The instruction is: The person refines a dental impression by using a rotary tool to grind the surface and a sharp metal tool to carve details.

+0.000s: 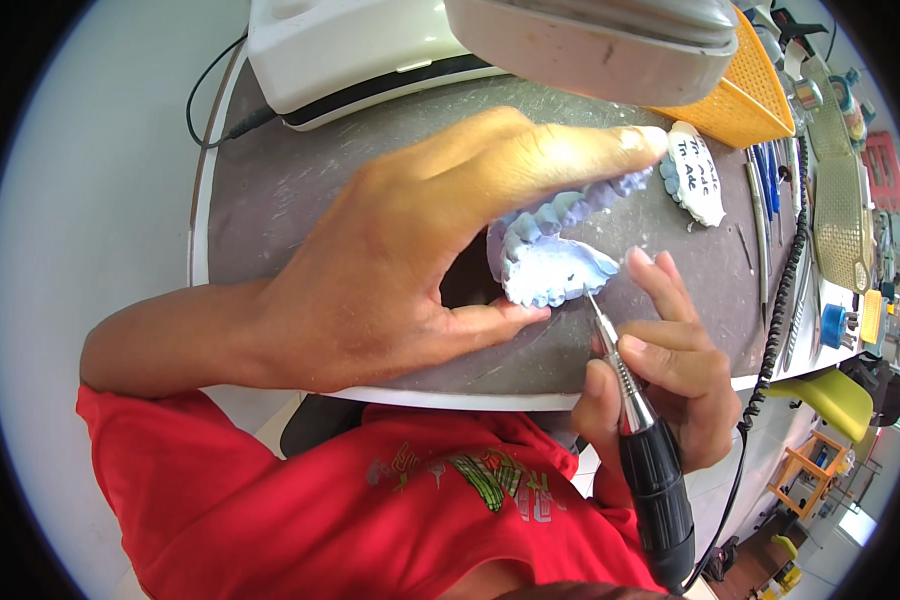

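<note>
My left hand (400, 230) grips a pale blue dental cast (560, 270), the thumb at its near edge and the fingers stretched over its far side. Its row of moulded teeth faces up and to the right. In my right hand (670, 370) is a handpiece (655, 480) with a black grip and a silver nose, held like a pen. Its thin tip points at the cast's near right edge; whether it touches I cannot tell. Another dental cast (695, 175), whitish with handwriting on its base, lies on the table beyond my left fingertips.
A white machine (370, 60) stands at the back left, and a lamp head (600, 50) hangs over the far side. An orange basket (745, 90) is at the back right. Slim tools (760, 210) and a coiled black cord (780, 300) run along the table's right side.
</note>
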`<state>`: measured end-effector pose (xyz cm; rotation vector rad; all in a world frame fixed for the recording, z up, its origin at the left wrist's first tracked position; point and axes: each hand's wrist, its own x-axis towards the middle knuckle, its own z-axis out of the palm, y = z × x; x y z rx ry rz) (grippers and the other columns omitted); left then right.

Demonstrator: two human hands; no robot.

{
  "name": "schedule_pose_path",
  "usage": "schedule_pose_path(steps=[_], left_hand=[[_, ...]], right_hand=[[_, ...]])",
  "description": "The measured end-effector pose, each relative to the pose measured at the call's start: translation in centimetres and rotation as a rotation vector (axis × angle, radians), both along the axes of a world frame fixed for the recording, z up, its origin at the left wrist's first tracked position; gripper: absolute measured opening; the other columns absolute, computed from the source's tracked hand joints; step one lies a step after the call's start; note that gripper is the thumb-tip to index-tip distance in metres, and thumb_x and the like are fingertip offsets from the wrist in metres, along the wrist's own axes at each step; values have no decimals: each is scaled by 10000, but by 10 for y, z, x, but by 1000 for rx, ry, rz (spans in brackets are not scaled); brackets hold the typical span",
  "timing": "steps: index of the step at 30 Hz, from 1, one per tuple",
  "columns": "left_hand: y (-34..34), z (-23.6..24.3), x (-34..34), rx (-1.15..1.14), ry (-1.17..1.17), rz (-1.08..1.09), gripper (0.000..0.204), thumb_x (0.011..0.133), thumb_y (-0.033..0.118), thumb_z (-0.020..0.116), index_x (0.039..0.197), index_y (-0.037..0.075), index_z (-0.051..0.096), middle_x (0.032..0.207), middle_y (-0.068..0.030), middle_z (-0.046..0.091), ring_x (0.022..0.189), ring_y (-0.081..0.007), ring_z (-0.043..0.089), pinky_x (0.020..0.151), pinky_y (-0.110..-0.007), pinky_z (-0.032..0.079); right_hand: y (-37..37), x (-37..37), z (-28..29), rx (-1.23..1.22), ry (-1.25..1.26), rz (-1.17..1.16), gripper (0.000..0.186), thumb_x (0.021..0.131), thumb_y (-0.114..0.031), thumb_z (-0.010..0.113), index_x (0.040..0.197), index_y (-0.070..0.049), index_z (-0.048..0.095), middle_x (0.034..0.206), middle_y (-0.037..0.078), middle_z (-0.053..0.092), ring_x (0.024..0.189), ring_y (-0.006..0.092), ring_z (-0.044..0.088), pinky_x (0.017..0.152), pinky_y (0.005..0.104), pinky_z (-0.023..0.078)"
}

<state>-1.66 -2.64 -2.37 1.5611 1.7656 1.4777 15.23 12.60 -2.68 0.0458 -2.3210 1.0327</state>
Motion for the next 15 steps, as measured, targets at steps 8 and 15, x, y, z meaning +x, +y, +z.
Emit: schedule_pose_path(steps=[8, 15], left_hand=[[1, 4, -2, -33, 120, 29, 815, 707, -59, 754, 1459, -37, 439, 1463, -177, 503, 1131, -217, 589, 971, -326, 492], [2, 4, -1, -44, 110, 44, 821, 696, -54, 756, 1455, -41, 442, 1471, -184, 504, 1169, -228, 590, 973, -330, 493]], right_hand=[[1, -1, 1, 17, -7, 35, 237, 832, -72, 755, 972, -26, 569, 837, 150, 683, 1094, 470, 658, 1053, 652, 408], [1, -2, 2, 44, -16, 32, 234, 820, -78, 774, 942, -24, 582, 810, 146, 682, 1074, 470, 668, 1046, 649, 416]])
